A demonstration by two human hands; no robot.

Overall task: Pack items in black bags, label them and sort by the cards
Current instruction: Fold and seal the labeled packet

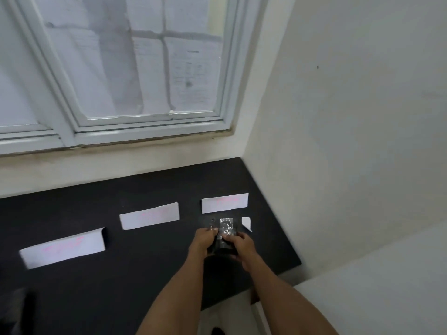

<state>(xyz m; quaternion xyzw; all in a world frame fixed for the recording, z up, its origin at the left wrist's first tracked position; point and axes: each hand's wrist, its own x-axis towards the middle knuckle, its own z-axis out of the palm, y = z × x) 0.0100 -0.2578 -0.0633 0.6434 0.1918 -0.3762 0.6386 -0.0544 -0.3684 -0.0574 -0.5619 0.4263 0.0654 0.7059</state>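
A black bag (223, 246) with a shiny clear packet (226, 227) at its top lies on the black table (135, 269), just below the right white card (225, 202). My left hand (204, 240) grips the bag's left edge. My right hand (238, 245) holds its right side, fingers curled over the packet's lower part. Two more white cards with faint pink writing lie on the table, one in the middle (150, 215) and one at the left (64, 247). A small white label (246, 223) lies just right of the bag.
The table ends at a white wall (338, 141) on the right and at a wall below a window (125, 68) behind. A dark blurred object (23, 308) stands at the lower left corner. The floor shows below the table's front edge.
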